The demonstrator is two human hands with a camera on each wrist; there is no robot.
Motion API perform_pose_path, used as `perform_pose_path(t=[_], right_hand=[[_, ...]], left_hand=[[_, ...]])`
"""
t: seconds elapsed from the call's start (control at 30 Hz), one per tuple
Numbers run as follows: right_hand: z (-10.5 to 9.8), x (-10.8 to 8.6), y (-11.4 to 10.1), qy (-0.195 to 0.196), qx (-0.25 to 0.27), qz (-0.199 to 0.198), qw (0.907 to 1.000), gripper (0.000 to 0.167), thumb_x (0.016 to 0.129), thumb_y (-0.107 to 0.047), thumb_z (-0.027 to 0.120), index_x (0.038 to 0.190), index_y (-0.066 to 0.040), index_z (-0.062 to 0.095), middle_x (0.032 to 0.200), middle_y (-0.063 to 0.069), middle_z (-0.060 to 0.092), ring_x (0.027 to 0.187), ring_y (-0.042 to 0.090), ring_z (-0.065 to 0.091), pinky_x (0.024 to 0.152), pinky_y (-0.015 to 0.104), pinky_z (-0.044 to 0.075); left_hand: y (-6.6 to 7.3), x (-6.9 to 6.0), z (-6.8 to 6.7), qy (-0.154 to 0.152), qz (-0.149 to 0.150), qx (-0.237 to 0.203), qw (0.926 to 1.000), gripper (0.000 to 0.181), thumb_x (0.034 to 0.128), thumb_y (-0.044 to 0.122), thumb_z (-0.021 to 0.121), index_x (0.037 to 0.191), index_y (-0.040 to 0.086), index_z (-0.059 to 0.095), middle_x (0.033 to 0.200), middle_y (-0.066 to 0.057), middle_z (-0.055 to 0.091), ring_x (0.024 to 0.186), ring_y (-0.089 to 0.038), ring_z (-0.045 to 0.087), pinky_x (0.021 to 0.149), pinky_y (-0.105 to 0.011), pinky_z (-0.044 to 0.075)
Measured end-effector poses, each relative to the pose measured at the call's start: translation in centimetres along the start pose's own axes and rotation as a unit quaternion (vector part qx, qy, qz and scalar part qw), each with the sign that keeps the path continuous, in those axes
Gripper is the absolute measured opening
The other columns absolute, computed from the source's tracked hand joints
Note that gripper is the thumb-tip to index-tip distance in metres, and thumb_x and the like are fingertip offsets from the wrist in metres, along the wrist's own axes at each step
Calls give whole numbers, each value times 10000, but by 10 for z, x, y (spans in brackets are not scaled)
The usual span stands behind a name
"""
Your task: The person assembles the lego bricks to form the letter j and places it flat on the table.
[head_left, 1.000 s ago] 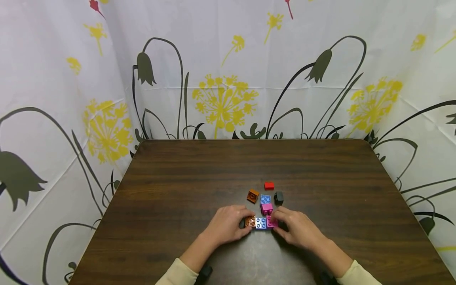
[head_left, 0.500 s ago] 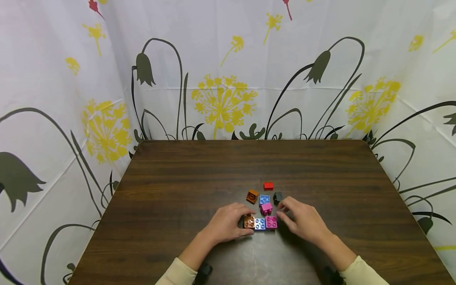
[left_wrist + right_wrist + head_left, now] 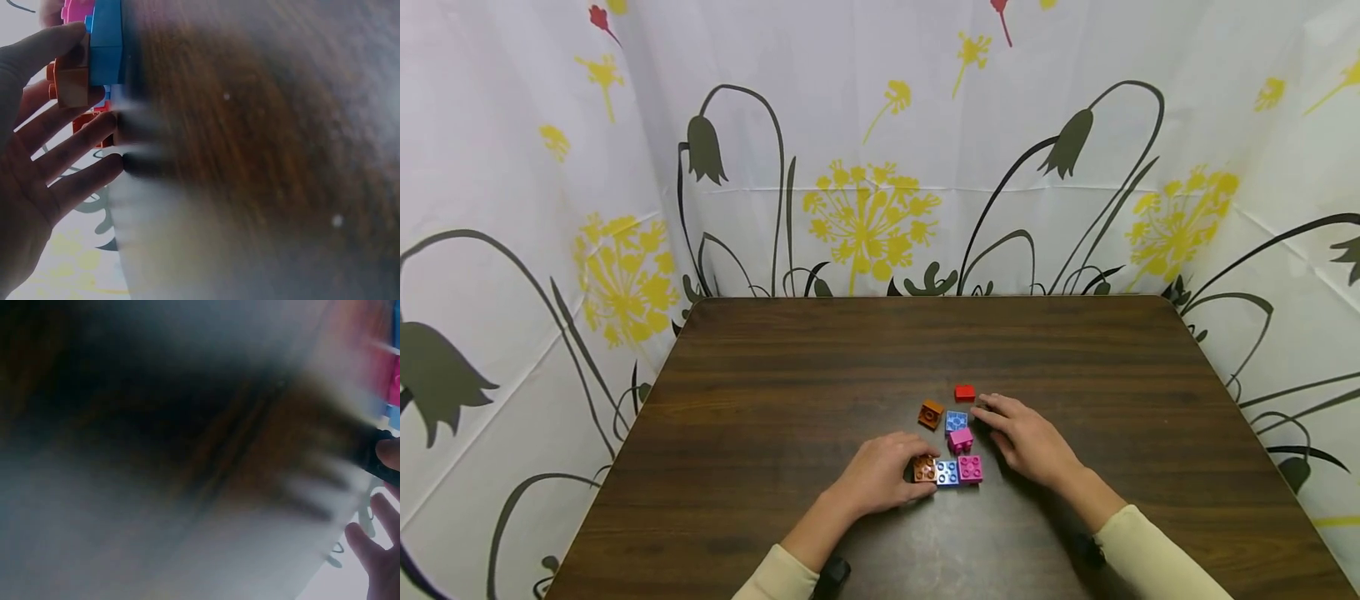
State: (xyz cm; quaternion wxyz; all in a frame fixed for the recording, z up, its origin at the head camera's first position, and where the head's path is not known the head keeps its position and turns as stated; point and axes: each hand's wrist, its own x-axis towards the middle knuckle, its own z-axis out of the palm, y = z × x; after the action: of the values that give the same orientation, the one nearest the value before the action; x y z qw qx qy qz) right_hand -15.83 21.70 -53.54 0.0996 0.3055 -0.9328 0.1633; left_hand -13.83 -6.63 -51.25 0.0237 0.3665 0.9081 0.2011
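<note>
A row of a brown toy brick (image 3: 925, 472), a light blue brick (image 3: 947, 473) and a pink brick (image 3: 970, 468) stands studs up on the table. In the left wrist view, a longer blue brick (image 3: 106, 47) lies beneath the brown one. My left hand (image 3: 883, 471) pinches the row's brown end between thumb and index finger, its other fingers spread. Behind and right of the row, my right hand (image 3: 1026, 437) holds a black brick (image 3: 373, 456) by thumb and fingers. The head view hides most of that black brick behind the fingers.
Behind the row lie a loose pink brick (image 3: 960, 440), a light blue brick (image 3: 957, 422), a tipped orange-brown brick (image 3: 930, 414) and a red brick (image 3: 965, 392). The dark wooden table (image 3: 775, 358) ends at a flower-patterned curtain (image 3: 880, 108).
My right hand has let go of the row's pink end and moved back to the black brick, taking hold of it. My left hand stays at the brown end.
</note>
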Motion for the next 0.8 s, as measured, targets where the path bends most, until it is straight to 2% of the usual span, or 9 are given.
perform_pose_path(t=[0.23,0.37,0.5,0.6,0.8], right_hand=[[-4,4,3,224,-57,238,9994,402,804,-115,772,1196,-128,684,1139,28,631,1035,219,605,864,437,517],[-9,5,2,336,153,598,9975,349,748,-98,787,1068,-111,649,1040,10,629,904,178,604,801,405,536],[-15,4,0,385,443,959,9937,339,746,-111,796,1023,-126,600,998,-2,618,799,140,572,741,383,541],[-20,3,-3,498,598,1061,9913,341,751,-123,802,1020,-139,594,980,-10,618,777,146,569,717,383,533],[-29,1,-13,579,651,1211,9888,329,764,-195,828,1024,-185,626,990,-29,658,850,212,644,728,437,532]], left_hand=[[1,-1,-1,-13,-94,-141,9999,403,826,439,770,1162,228,698,1113,79,675,1039,-92,616,877,-353,505],[1,-1,-1,-16,-106,-157,9998,412,825,442,770,1167,227,693,1121,76,674,1046,-94,615,886,-351,503],[0,-2,-1,24,-133,-168,9998,412,819,435,774,1164,226,688,1124,67,674,1053,-99,615,897,-348,498],[0,-2,-1,46,-148,-171,9997,400,823,433,769,1155,226,687,1124,65,676,1058,-101,615,899,-350,497],[0,-3,-1,30,-166,-228,9996,380,838,437,756,1148,227,688,1130,68,676,1061,-100,616,901,-352,498]])
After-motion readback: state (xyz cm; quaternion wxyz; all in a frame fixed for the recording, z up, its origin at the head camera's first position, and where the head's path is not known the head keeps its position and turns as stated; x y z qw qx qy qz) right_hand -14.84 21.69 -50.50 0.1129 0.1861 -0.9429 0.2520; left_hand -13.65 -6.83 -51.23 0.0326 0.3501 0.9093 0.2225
